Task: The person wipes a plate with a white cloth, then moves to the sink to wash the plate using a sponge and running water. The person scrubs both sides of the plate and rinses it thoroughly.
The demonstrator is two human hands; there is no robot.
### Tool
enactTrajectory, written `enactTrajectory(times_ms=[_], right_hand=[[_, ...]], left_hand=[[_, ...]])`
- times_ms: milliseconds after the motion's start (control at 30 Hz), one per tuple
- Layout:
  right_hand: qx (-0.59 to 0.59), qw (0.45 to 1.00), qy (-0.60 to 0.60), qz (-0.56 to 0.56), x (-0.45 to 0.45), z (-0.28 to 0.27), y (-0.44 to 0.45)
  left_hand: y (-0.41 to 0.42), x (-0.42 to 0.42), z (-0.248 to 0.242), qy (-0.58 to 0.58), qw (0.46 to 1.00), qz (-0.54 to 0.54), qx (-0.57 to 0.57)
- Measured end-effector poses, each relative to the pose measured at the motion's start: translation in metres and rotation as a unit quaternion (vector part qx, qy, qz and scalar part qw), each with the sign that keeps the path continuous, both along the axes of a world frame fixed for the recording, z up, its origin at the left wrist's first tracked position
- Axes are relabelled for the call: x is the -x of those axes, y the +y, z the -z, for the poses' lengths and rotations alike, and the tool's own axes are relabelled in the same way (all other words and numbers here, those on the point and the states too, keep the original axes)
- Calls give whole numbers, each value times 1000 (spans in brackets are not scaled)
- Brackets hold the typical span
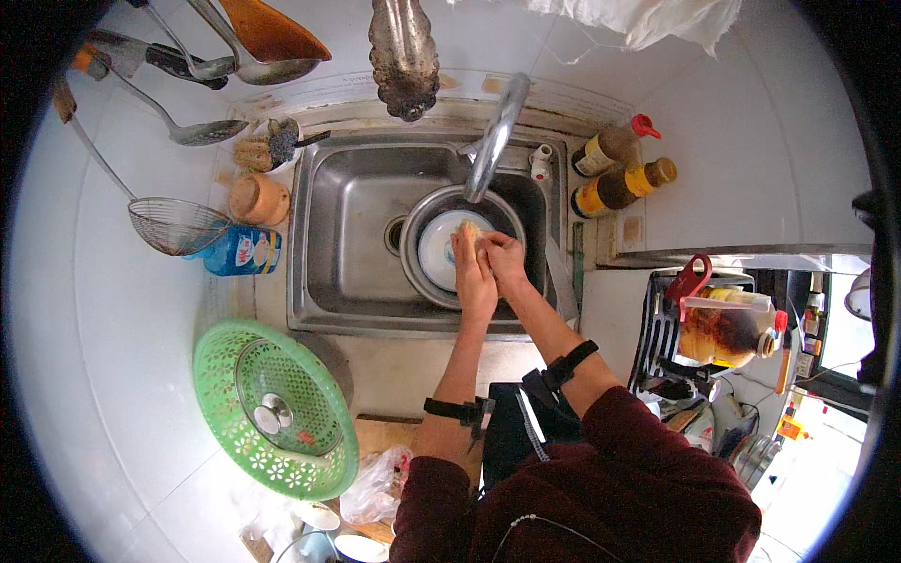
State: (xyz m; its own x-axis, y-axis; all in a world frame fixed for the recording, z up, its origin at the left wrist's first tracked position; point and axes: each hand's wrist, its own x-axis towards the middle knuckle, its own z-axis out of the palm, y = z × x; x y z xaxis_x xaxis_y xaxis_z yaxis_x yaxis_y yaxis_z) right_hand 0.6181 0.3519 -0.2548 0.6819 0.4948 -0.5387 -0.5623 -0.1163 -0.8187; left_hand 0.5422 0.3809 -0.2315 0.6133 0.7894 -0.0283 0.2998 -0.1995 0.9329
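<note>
My left hand (473, 281) and my right hand (505, 259) are close together over a steel basin (412, 285) in the sink. Between their fingers is a small pale-yellow piece (467, 227), perhaps a scrubbing sponge; most of it is covered by the fingers. Below them in the basin sits a white dish (435, 246) with a blue mark, partly hidden by my hands. Just beyond my fingers, the chrome faucet (496, 137) points down at the basin. No stream of water can be made out.
Around the stainless-steel sink (345, 211) stand sauce bottles (616, 186), a blue detergent bottle (243, 250) and a brush holder (271, 148). A green plastic basket (211, 394) holding a glass lid (274, 415) is front left. A wire strainer (176, 225) and ladles (274, 69) hang left.
</note>
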Motion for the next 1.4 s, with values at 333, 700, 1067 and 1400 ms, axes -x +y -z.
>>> enactTrajectory(times_ms=[333, 700, 1067, 1400], right_hand=[[16, 999, 16, 46, 5, -5, -5], [-38, 990, 132, -37, 26, -9, -15], [-386, 787, 444, -186, -7, -98, 8], [-216, 947, 218, -95, 29, -144, 4]], left_hand=[[-1, 18, -7, -6, 999, 38, 4], [8, 48, -9, 17, 997, -69, 14], [-40, 24, -55, -366, 829, -134, 402], [-31, 27, -116, -281, 935, -118, 178]])
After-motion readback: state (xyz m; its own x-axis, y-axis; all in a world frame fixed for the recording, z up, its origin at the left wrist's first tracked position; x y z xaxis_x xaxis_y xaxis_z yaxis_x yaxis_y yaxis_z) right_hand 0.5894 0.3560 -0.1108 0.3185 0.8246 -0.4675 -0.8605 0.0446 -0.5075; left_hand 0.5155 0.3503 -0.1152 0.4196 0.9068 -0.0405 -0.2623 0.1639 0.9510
